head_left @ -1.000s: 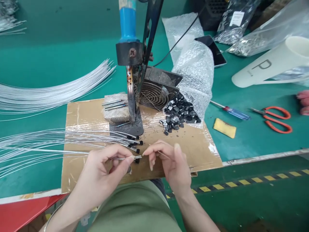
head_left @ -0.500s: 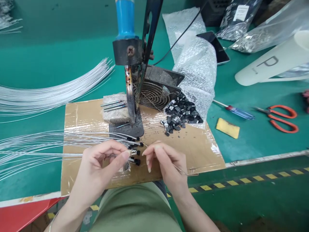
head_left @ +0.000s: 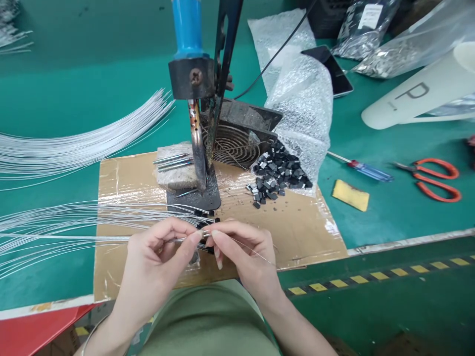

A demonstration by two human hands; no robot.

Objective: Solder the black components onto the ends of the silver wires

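Observation:
My left hand (head_left: 159, 262) is closed in a pinch on white wires (head_left: 118, 239) that run off to the left. Its thumb and fingertip meet at the wire ends, where a small metallic bit shows. Pinched in my right hand (head_left: 241, 252) is a thin silvery wire (head_left: 256, 253), which trails back across the fingers to the lower right. The fingertips of both hands touch or nearly touch. Behind them lie more white wires (head_left: 148, 210) with black connectors (head_left: 200, 217) on their ends, partly hidden by the hands.
A blue-handled soldering iron (head_left: 196, 138) hangs in a stand above the cardboard (head_left: 304, 237). A fan (head_left: 233, 143), loose black connectors (head_left: 278, 173), bubble wrap (head_left: 308, 99), a screwdriver (head_left: 363, 168), a yellow sponge (head_left: 351, 195) and orange-handled scissors (head_left: 434, 173) lie rightward. A white wire bundle (head_left: 92, 138) lies left.
My right hand has moved left with its thin wire, bringing its fingertips up to those of my left hand. The left hand keeps its pinch on the white wires.

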